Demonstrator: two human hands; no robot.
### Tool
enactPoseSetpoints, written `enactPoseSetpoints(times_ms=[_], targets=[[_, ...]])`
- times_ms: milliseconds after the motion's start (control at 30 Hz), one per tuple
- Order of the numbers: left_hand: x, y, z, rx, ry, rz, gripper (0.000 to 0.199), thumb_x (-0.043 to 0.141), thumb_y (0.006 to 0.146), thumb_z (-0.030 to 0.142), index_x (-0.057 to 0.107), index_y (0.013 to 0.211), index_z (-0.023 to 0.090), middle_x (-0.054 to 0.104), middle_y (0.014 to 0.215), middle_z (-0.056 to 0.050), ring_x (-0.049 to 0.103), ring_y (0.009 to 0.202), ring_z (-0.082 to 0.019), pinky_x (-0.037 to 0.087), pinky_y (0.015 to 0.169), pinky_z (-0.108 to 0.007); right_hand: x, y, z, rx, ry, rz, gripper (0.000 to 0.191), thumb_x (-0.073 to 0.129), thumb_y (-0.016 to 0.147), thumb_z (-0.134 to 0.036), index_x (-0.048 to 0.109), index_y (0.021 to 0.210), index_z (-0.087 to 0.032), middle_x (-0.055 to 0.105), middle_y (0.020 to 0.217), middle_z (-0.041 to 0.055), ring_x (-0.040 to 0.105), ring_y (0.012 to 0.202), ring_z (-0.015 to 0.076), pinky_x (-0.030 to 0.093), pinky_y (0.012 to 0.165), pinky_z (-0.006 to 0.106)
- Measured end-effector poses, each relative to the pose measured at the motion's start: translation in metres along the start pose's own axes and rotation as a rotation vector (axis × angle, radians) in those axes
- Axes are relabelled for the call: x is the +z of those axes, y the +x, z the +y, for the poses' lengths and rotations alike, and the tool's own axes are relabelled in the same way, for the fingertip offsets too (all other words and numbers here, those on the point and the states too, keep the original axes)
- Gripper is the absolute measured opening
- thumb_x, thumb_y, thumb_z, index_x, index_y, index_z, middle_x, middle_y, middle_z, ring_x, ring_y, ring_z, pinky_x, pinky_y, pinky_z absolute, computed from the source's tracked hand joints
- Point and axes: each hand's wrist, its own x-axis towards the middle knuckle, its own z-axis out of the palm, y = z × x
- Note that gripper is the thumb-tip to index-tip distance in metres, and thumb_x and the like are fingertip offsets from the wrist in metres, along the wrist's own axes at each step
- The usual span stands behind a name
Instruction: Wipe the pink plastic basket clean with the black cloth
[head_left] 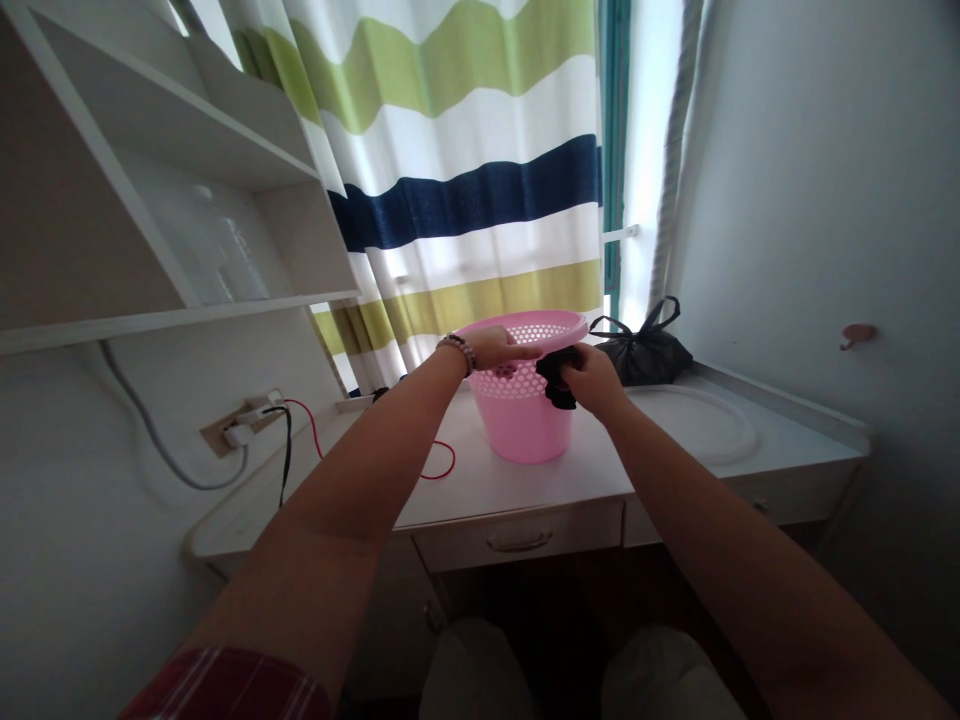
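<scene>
A pink plastic basket point(525, 430) with a perforated upper wall stands on the white desk. My left hand point(504, 347), with a beaded bracelet at the wrist, is at the basket's near rim, its fingers pointing right; whether it grips the rim is hard to make out. My right hand point(595, 378) is closed on a crumpled black cloth point(556, 378), which hangs in front of the basket's right side, just below the rim.
Behind the basket, to the right, sits a tied black bag point(646, 352). A white oval lid or tray point(694, 425) lies on the desk point(450, 505). Red cable point(448, 470) loops left of the basket. Wall sockets point(238, 432) and a shelf point(187, 318) are at left; a striped curtain point(480, 190) hangs behind.
</scene>
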Motion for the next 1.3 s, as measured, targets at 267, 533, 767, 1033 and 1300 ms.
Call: enactPoseSetpoints(times_ms=[267, 533, 767, 1033, 1300], targets=[[-0.003, 0.001, 0.001, 0.017, -0.043, -0.023, 0.05, 0.053, 0.068, 0.062, 0.064, 0.062, 0.014, 0.067, 0.066, -0.008, 0.058, 0.057, -0.015, 0.043, 0.061, -0.028, 0.012, -0.065, 0.085, 0.35, 0.083, -0.208, 0.019, 0.056, 0.058, -0.012, 0.062, 0.076, -0.011, 0.062, 0.058, 0.0035, 0.055, 0.047, 0.0115, 0.043, 0.041, 0.019], [-0.002, 0.01, -0.008, 0.021, -0.037, -0.05, 0.05, 0.052, 0.069, 0.063, 0.067, 0.069, 0.014, 0.067, 0.07, -0.008, 0.058, 0.06, -0.014, 0.043, 0.062, -0.028, 0.013, -0.086, 0.113, 0.391, 0.206, -0.215, 0.026, 0.055, 0.058, -0.008, 0.063, 0.083, -0.013, 0.068, 0.076, 0.0073, 0.063, 0.061, 0.0158, 0.051, 0.053, 0.023], [-0.016, 0.008, -0.002, 0.023, 0.011, -0.17, 0.039, 0.055, 0.07, 0.052, 0.068, 0.069, 0.015, 0.067, 0.072, -0.007, 0.057, 0.062, -0.016, 0.042, 0.062, -0.027, 0.011, -0.087, 0.124, 0.373, 0.213, -0.23, 0.03, 0.054, 0.059, -0.012, 0.062, 0.088, -0.012, 0.068, 0.079, 0.0068, 0.064, 0.064, 0.0165, 0.052, 0.054, 0.023], [-0.01, 0.002, 0.031, 0.078, -0.03, -0.215, 0.039, 0.06, 0.064, 0.03, 0.062, 0.102, 0.021, 0.066, 0.088, -0.003, 0.057, 0.074, -0.016, 0.042, 0.066, -0.025, 0.011, -0.086, 0.126, 0.359, 0.167, -0.196, 0.027, 0.054, 0.059, -0.011, 0.064, 0.084, -0.013, 0.068, 0.074, 0.0065, 0.063, 0.062, 0.0177, 0.051, 0.053, 0.025], [-0.014, 0.002, 0.026, 0.003, -0.064, -0.218, 0.026, 0.063, 0.064, 0.04, 0.069, 0.076, 0.017, 0.065, 0.073, -0.003, 0.056, 0.07, -0.015, 0.04, 0.066, -0.023, 0.01, -0.086, 0.125, 0.334, 0.117, -0.206, 0.028, 0.054, 0.059, -0.012, 0.063, 0.085, -0.012, 0.067, 0.076, 0.0068, 0.063, 0.063, 0.0172, 0.051, 0.055, 0.025]])
